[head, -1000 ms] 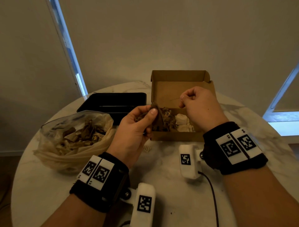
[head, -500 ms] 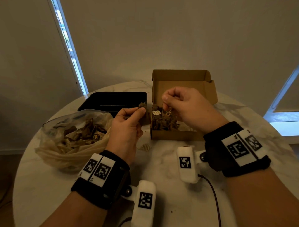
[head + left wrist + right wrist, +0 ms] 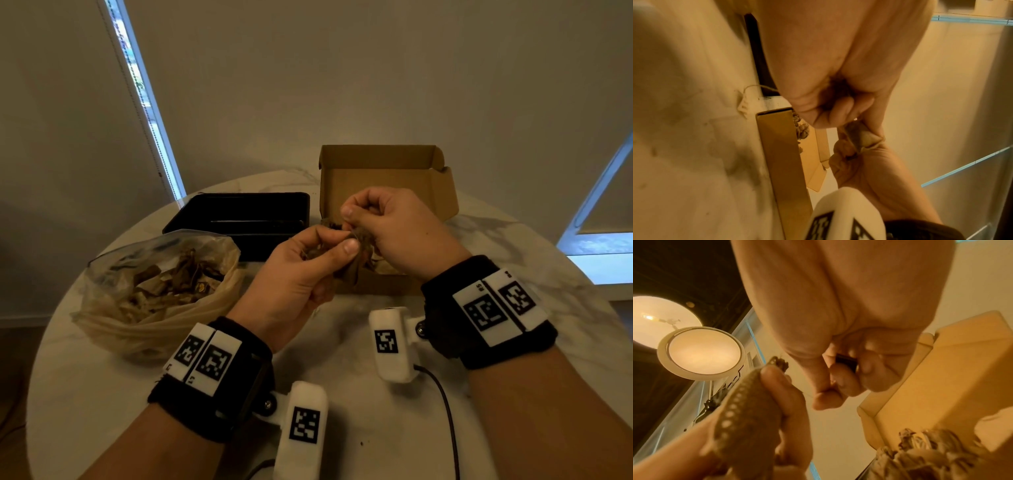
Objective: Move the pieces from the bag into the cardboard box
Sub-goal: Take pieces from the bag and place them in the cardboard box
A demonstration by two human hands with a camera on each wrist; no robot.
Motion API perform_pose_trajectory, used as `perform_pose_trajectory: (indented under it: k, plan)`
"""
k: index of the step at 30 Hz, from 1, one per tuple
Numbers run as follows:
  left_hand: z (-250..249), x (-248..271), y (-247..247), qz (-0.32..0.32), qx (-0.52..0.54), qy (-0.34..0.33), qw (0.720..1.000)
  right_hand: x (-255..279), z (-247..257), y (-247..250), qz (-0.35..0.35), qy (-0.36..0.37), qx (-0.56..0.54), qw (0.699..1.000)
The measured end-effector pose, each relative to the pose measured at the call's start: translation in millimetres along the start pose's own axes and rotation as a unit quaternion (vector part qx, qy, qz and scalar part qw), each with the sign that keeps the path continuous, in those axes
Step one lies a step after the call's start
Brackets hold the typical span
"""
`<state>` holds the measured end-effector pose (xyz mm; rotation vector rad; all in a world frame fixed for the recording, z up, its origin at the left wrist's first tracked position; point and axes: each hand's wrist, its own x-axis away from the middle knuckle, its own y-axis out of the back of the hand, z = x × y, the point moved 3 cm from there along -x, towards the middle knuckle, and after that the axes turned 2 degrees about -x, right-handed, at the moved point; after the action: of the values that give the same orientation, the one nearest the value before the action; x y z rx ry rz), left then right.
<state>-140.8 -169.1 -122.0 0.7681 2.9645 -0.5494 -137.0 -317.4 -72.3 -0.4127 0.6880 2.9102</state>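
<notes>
A brown paper-like piece (image 3: 356,272) with a dotted edge (image 3: 740,402) is held above the front left corner of the open cardboard box (image 3: 387,171). My left hand (image 3: 339,240) grips it between thumb and fingers. My right hand (image 3: 349,219) meets it from the right, fingers curled, and pinches the piece's other end (image 3: 861,136). Several brown pieces (image 3: 920,449) lie inside the box, mostly hidden behind my hands in the head view. The clear plastic bag (image 3: 154,284) lies open at the left with several pieces in it.
A black tray (image 3: 239,219) sits behind the bag, left of the box. A small white piece with a string (image 3: 745,104) lies on the round marble table (image 3: 102,394) by the box's front wall (image 3: 781,154). A cable (image 3: 445,411) runs along the near table.
My right hand came back from over the box to my left hand and now pinches the piece there. My left hand shifted right, up to the box's corner.
</notes>
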Motion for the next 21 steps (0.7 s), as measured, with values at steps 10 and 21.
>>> perform_pose_trajectory:
  k: [10,21]
  plan:
    - [-2,-4,12,-0.104,0.051,-0.039,0.992,6,-2,0,0.036,-0.078,0.086,0.993]
    - [-1,-6,31,-0.237,0.067,-0.039,0.968,11,9,-8,0.112,-0.018,0.007,0.993]
